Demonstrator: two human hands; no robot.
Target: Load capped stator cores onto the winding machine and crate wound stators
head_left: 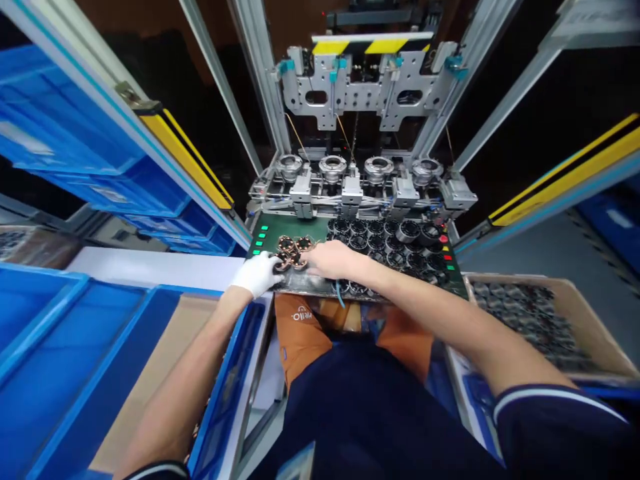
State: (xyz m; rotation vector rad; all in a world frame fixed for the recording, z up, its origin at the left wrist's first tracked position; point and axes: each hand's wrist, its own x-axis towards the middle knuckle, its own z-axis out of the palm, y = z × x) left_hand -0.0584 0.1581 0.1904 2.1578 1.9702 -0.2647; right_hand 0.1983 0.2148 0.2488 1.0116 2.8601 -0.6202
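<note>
A small cluster of copper-wound motor stators (286, 244) sits on the green work surface (280, 225), in front of me. My left hand (256, 274), in a white glove, has its fingers closed round the near left stator (281, 263). From the other side my right hand (333, 260), bare, grips the near right stator (299, 261) with its fingertips, which are partly hidden. Beside and beyond my right hand stand rows of dark ring-shaped motor housings (376, 241); my forearm covers some of them.
Behind the work surface runs a row of metal ring fixtures (333, 168) under a machine plate (360, 93). Yellow safety bars (187, 157) flank both sides. Blue bins (45, 313) stand at left, a box of dark parts (535, 320) at right. Coloured buttons (445, 248) line the edges.
</note>
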